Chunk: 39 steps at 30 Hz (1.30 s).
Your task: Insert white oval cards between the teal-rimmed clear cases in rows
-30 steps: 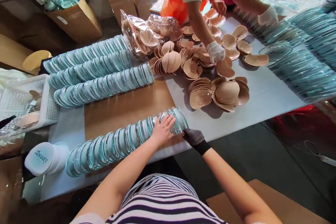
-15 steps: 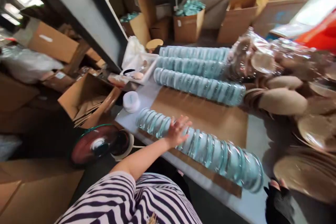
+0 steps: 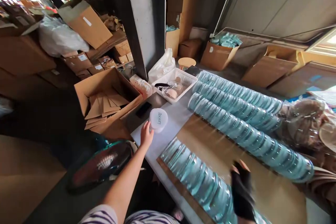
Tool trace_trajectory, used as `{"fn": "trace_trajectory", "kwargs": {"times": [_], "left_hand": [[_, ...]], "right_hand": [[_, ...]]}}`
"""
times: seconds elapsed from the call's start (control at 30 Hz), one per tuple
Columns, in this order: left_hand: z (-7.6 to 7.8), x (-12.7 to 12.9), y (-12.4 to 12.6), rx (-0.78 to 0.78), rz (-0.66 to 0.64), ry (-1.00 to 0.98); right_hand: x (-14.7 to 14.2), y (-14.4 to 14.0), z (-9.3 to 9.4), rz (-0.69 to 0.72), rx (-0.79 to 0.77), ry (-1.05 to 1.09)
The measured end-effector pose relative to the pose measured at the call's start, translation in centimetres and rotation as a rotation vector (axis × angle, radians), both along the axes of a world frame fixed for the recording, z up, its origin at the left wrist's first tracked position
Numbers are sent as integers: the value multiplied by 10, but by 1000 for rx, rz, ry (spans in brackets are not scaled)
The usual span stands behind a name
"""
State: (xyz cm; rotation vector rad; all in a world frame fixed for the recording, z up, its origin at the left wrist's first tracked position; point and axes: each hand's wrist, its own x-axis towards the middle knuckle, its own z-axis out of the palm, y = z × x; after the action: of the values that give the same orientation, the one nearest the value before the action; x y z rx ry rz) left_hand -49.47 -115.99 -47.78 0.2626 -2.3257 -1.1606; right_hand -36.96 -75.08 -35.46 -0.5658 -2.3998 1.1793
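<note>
My bare left hand (image 3: 147,135) is at the near-left edge of a small stack of round white printed cards (image 3: 159,120), its fingers closed on the rim. My right hand (image 3: 243,189), in a black fingerless glove, hovers over or touches the near row of clear-wrapped blue-green round pieces (image 3: 199,175); contact is hard to tell. Its thumb and fingers look apart and somewhat blurred, with nothing seen between them. That row lies along the front edge of a brown cardboard sheet (image 3: 273,182) on the table (image 3: 168,134).
Several more wrapped rows (image 3: 246,140) lie behind. A white basket (image 3: 172,100) holds small items at the table's far corner. To the left stand an open carton (image 3: 126,108) of cardboard pieces and a fan (image 3: 102,164). Brown discs in plastic (image 3: 301,119) sit at right.
My view has turned left. My left hand has left the near row and reached the white card stack. My right hand has come from the row's right end to above it.
</note>
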Motion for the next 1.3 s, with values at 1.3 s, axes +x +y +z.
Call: {"fn": "trace_trajectory", "kwargs": {"times": [1.3], "left_hand": [[57,-66,-17,1015,-208,-108]], "right_hand": [[-231,-288,26,961,212,-298]]}}
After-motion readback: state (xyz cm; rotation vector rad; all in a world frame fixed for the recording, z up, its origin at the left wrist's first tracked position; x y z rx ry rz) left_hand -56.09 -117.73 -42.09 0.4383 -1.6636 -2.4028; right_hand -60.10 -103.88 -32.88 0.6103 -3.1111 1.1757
